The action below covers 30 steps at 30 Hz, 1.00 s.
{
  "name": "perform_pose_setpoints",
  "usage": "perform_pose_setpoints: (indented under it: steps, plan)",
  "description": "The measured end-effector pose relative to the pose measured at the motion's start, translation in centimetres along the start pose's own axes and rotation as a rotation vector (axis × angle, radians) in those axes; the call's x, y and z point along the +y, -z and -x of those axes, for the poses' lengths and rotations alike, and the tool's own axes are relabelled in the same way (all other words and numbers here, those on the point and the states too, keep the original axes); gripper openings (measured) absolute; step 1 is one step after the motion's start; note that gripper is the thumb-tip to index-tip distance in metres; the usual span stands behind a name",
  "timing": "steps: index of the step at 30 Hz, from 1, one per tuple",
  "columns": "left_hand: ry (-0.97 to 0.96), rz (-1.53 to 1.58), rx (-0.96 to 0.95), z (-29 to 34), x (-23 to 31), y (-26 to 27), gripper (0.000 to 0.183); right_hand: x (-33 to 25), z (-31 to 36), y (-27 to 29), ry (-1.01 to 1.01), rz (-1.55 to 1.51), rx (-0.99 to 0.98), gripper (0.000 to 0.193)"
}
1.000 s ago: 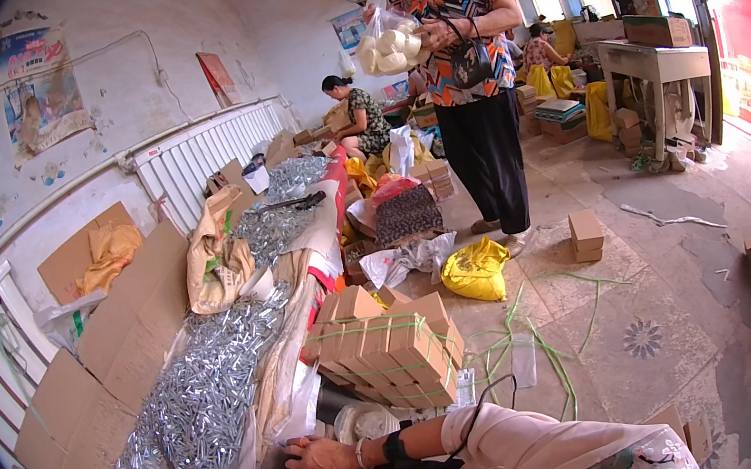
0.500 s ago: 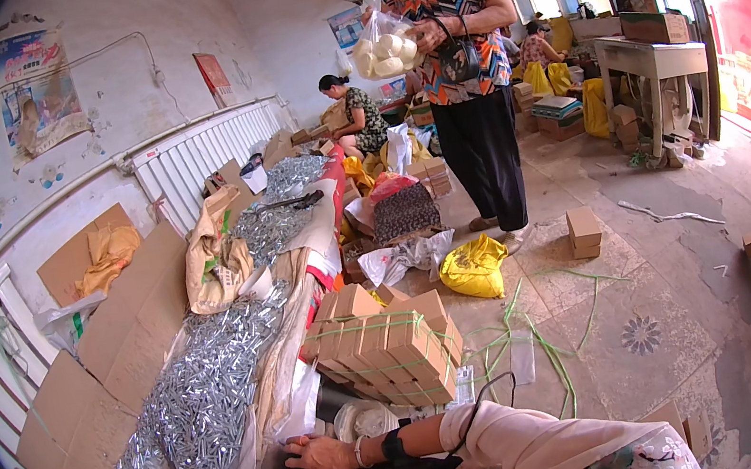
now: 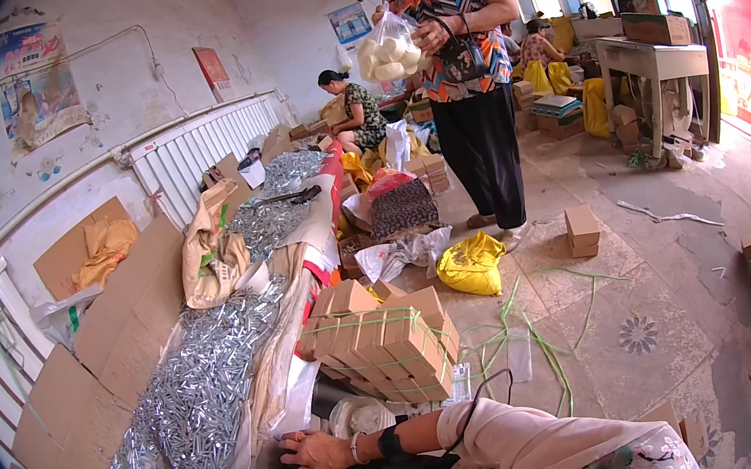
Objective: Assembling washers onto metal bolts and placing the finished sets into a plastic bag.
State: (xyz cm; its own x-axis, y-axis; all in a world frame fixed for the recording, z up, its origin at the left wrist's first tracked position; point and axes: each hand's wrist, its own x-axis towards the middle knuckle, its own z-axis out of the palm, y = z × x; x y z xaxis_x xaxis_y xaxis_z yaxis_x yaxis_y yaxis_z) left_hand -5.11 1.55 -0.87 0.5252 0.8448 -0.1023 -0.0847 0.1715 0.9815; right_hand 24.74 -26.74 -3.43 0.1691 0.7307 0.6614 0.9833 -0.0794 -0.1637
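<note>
My right hand (image 3: 318, 453) reaches in from the lower right, with a dark band on the wrist and a pale sleeve behind it. Its fingers are apart and slightly bent, resting by the cloth-covered edge of the long work surface; nothing shows in them. A white round tub (image 3: 361, 416) stands just beyond the hand. Left of it spreads a heap of small silver metal fasteners (image 3: 193, 404), too small to tell the exact kind. Past the tub is a stack of brown cardboard boxes (image 3: 381, 339) tied with green strap. My left hand is out of view.
A person (image 3: 455, 50) stands ahead, holding a plastic bag of pale round items (image 3: 388, 48). Another person (image 3: 363, 111) sits farther back. A yellow sack (image 3: 473, 266), small boxes (image 3: 583, 231) and loose green straps (image 3: 547, 359) lie on the floor. Cardboard sheets (image 3: 130, 298) line the heap.
The standing person's bag has shifted slightly right and down. My view has tilted a little; my right hand stays in nearly the same place.
</note>
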Motion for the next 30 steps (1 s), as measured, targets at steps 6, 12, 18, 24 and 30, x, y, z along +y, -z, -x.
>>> perform_pose_setpoints:
  steps: [6,12,18,24,30]
  plan:
    - [-0.028,0.014,0.014,0.6,0.2,-1.0,0.01,-0.2,0.0,0.9,-0.058,-0.046,-0.14,0.033]
    - [-0.022,0.044,0.032,-0.6,-0.6,-0.5,0.009,0.2,0.0,0.9,-0.076,-0.034,-0.168,0.035]
    - [-0.054,0.062,0.037,-1.3,-1.1,0.3,0.01,-0.2,-0.3,0.0,0.001,-0.01,0.005,0.031]
    - [-0.041,0.053,0.047,-2.2,-2.1,0.7,0.009,0.2,0.4,-0.8,0.019,0.023,0.012,0.036]
    - [-0.085,0.017,0.0,-1.6,-1.9,0.9,0.006,0.1,0.0,-0.6,0.037,0.036,0.015,0.039]
